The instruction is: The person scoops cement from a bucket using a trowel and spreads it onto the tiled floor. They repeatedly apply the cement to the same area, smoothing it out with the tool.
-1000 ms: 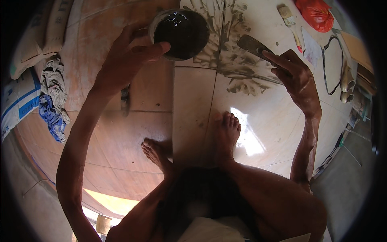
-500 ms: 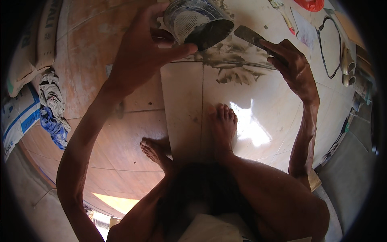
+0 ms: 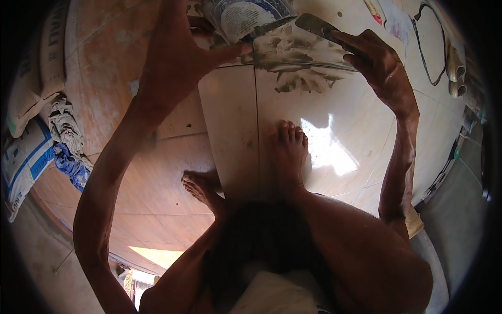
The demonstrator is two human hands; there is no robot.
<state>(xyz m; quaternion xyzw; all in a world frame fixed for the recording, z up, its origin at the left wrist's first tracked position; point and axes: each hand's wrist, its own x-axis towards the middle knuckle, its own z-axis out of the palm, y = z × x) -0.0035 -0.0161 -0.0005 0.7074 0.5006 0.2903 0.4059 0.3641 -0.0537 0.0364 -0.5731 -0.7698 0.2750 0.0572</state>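
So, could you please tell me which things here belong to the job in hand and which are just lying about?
Apparently in use:
tilted tub, in the left hand
flat scraper, in the right hand

Apparently lying about:
red-tipped handle
crumpled grey-and-blue bundle
tan sacks

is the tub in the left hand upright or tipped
Tipped: the tub shows its labelled side, its dark mouth only a narrow sliver.

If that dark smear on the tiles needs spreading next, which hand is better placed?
Probably the right hand: it holds a flat scraper, its blade close to the dark smear in this view. The left hand is occupied with the tipped container.
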